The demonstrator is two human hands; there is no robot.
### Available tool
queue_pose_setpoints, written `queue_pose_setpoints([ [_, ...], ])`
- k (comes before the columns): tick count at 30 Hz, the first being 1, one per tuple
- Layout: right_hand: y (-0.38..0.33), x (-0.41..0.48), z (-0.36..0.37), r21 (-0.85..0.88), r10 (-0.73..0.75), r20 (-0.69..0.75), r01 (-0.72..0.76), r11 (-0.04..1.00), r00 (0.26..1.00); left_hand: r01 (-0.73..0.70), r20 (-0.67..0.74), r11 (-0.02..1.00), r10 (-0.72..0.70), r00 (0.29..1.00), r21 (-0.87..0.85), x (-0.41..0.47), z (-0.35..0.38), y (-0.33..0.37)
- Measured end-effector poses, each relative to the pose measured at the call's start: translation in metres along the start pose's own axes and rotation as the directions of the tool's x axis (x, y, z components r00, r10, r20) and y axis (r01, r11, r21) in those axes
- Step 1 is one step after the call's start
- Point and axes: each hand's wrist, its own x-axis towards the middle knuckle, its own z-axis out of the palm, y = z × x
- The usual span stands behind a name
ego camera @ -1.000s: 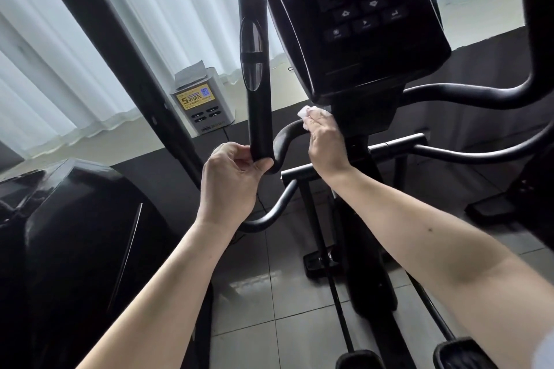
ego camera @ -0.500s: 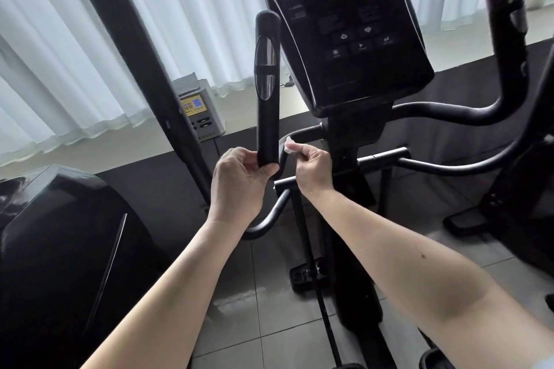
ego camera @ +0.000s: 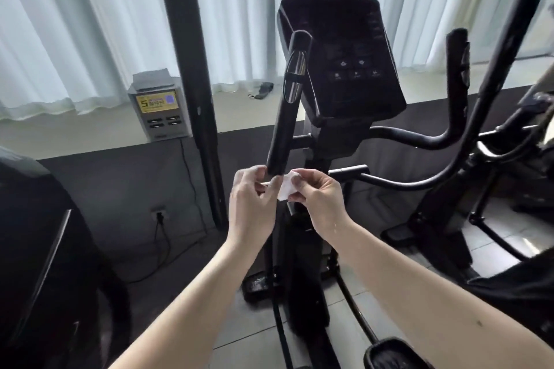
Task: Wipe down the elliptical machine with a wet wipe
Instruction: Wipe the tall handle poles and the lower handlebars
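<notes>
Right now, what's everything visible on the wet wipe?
The wet wipe is a small white sheet, crumpled and soft-looking. Both hands hold it: the right hand pinches its right side, the left hand pinches its left edge. It sits just below the lower end of the black upright handle; contact cannot be told.

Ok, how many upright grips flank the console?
2. The left grip is beside the console, lower end just above the wet wipe held by the left hand and right hand; the right grip is on the console's other side. None looks hidden.
</notes>
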Motion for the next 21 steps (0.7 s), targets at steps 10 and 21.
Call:
queue_pose_setpoints([
  [10,-0.002,-0.015,0.032,-0.202,0.041,-0.055,-0.051,0.978,0.998,0.107,0.098,0.957,-0.084,0.992,-0.27,-0.005,-0.011,-0.032],
  [21,-0.005,-0.004,0.026,-0.384,0.088,-0.248,-0.182,0.905,0.965,0.355,0.013,0.534,-0.541,0.841,-0.767,0.059,0.042,-0.033],
])
